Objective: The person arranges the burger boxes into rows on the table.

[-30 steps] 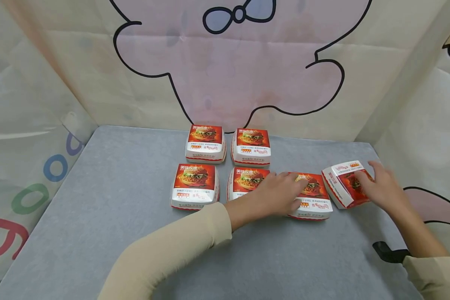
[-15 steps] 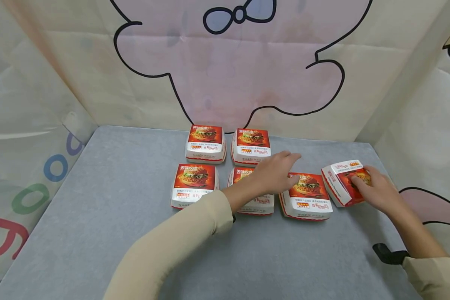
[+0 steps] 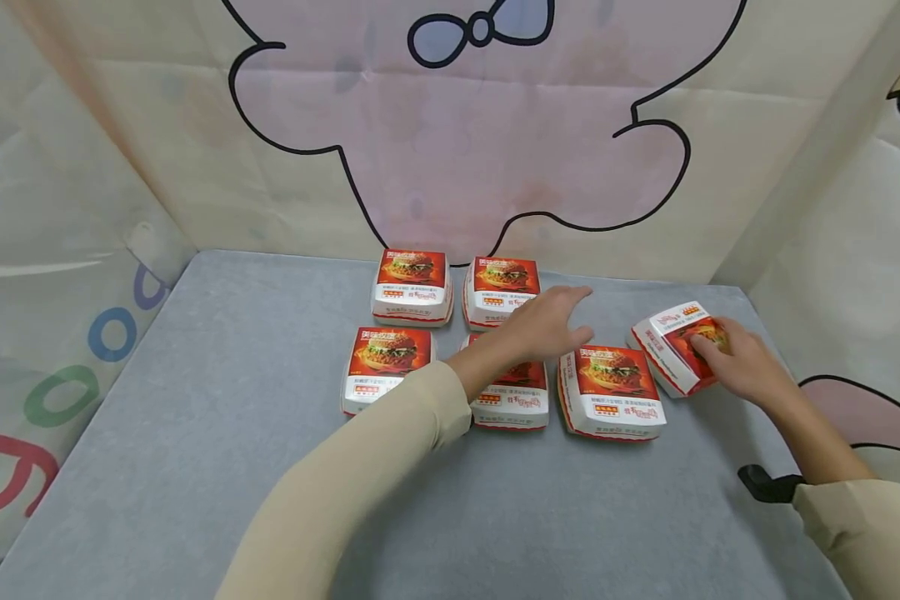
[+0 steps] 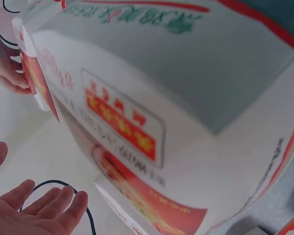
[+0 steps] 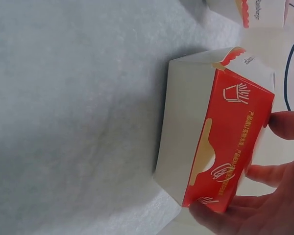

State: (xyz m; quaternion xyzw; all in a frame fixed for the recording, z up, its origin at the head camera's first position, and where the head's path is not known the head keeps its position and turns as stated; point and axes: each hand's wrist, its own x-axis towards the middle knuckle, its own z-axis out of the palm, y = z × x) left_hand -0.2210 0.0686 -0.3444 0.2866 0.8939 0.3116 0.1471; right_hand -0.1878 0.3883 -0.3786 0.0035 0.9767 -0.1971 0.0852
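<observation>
At the right of the table, my right hand [image 3: 742,362] grips a tilted burger box [image 3: 667,343], white with a red burger picture. The right wrist view shows its fingers wrapped along the red side panel of that burger box [image 5: 230,132]. My left hand [image 3: 543,323] hovers with fingers extended over the gap between the back-right box [image 3: 501,283] and the front boxes. Its forearm partly hides the front middle box [image 3: 510,407]. Just left of the gripped box sits another burger box [image 3: 615,392]. In the left wrist view, a burger box [image 4: 122,112] looms large beside my left hand [image 4: 44,210].
Two more burger boxes stand on the left, one at the back [image 3: 411,287] and one in front [image 3: 388,367]. A grey cloth [image 3: 195,433] covers the table. A cartoon-printed backdrop [image 3: 435,150] rises behind the far edge, with side panels at left and right.
My left hand has lifted off the front-right box and moved back and left. My right hand has taken hold of the rightmost burger box and shifted it back and slightly left.
</observation>
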